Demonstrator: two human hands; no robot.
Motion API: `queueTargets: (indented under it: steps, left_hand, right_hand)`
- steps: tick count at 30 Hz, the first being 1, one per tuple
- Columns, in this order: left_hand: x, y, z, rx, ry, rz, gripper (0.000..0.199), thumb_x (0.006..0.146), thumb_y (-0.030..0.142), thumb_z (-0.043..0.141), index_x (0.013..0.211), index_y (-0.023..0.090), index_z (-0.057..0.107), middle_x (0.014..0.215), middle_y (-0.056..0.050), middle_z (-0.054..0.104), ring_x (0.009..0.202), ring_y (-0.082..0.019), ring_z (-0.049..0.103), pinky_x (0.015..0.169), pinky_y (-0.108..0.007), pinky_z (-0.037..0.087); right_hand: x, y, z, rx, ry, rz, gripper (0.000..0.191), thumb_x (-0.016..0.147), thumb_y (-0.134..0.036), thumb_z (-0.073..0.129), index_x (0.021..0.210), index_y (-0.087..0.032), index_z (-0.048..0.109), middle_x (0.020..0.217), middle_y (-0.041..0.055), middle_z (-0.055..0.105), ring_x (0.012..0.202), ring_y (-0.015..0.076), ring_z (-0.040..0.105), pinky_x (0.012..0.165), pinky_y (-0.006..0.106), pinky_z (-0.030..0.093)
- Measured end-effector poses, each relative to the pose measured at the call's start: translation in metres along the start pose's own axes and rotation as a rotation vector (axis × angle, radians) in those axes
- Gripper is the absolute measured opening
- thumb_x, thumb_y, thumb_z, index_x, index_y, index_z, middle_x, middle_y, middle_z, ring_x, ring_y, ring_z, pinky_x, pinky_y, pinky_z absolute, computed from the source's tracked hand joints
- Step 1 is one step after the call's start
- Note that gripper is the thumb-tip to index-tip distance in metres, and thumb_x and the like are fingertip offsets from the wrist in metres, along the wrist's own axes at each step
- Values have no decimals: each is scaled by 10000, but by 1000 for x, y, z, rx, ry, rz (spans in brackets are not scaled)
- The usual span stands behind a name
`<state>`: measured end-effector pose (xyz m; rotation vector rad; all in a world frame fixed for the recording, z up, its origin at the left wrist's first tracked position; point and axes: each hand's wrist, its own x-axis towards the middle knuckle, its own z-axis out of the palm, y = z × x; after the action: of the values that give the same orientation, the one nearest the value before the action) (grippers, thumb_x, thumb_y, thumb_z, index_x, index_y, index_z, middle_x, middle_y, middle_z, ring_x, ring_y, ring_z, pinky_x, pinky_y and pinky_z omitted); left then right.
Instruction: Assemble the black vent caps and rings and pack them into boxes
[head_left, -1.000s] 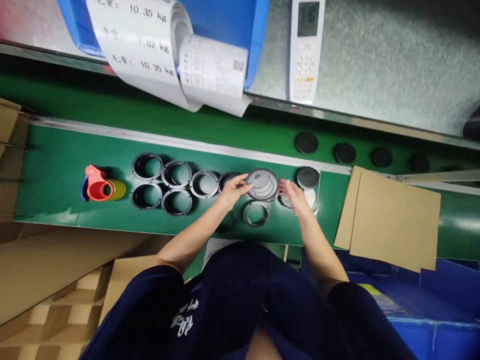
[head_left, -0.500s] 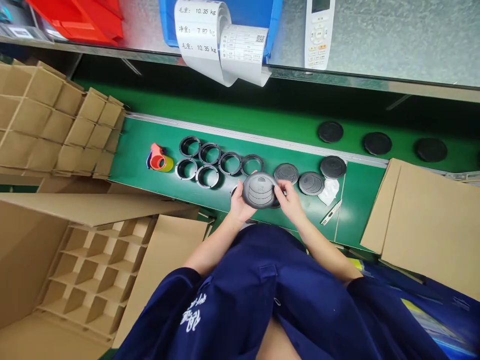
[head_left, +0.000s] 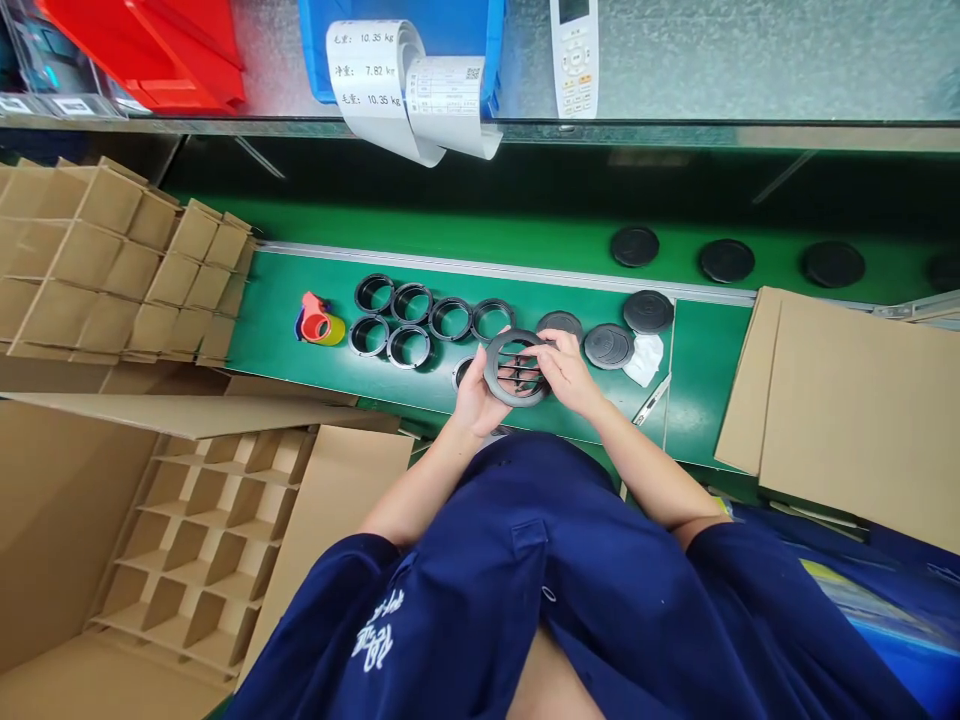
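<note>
A black round air vent (head_left: 493, 372) is held up over the near edge of the green bench, its slats turned open so that gaps show between them. My left hand (head_left: 477, 399) grips its rim from the left and below, fingers closed. At the right side, my right hand (head_left: 571, 377) has its fingers bent onto the slats and rim. Beyond and to the right lie vents with closed slats, such as one round vent (head_left: 608, 346) and another round vent (head_left: 648, 311). Several black rings (head_left: 451, 319) stand left of my hands, one partly hidden behind my left hand.
Left on the bench are coloured tape rolls (head_left: 321, 325); right, a white crumpled tissue (head_left: 643, 360) and a utility knife (head_left: 651, 400). Cardboard dividers (head_left: 112, 260) and a partitioned carton (head_left: 202, 540) flank the left, flat cardboard (head_left: 862, 410) the right. A metal shelf (head_left: 675, 70) overhangs the back.
The vent's slats have gone from closed to open, and my right hand's fingers have moved inward onto them. The view has shifted slightly, while the bench items keep their places.
</note>
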<state>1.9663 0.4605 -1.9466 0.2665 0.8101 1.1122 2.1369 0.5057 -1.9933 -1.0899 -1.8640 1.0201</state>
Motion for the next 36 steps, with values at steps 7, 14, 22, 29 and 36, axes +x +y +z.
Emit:
queueTargets:
  steps: [7,14,22,29,36]
  left_hand:
    - [1,2,10,-28,-22,23,654,951,701,515,1390,226,612,1283,-136,711,1288,-399,608,1073,-623,474]
    - [2,4,6,-23,-13,36,742,925,725,531,1506,264,506,1328,-141,686,1319,-405,583,1085,-636,448]
    - [8,13,-6,-19,-21,28,759,931,726,519,1489,212,523,1331,-160,683,1328,-414,577,1099,-631,439]
    - [9,21,-12,-91,-56,31,720,967,675,500,1491,181,516,1277,-167,709,1294,-371,614,1140,-573,415]
    - [7,30,-12,-206,11,-20,688,1006,635,438,1499,161,513,1349,-187,675,1318,-376,601,1148,-592,407]
  right_hand:
    - [6,-13,-13,304,48,120,736,1020,-747,249,1154,-264,788,1311,90,583,1371,236,487,1189,404,406]
    - [8,-20,-13,323,24,141,737,1023,-745,247,1139,-261,791,1274,83,612,1383,227,481,1211,385,379]
    - [18,-20,-4,382,21,166,726,1014,-759,281,1103,-258,799,1229,74,665,1377,234,481,1219,399,363]
    - [24,-22,7,439,39,176,698,1022,-743,296,1094,-259,794,1231,63,691,1370,232,497,1216,413,379]
    - [27,-24,14,490,39,189,677,1018,-745,318,1109,-270,793,1253,52,679,1376,227,499,1204,396,385]
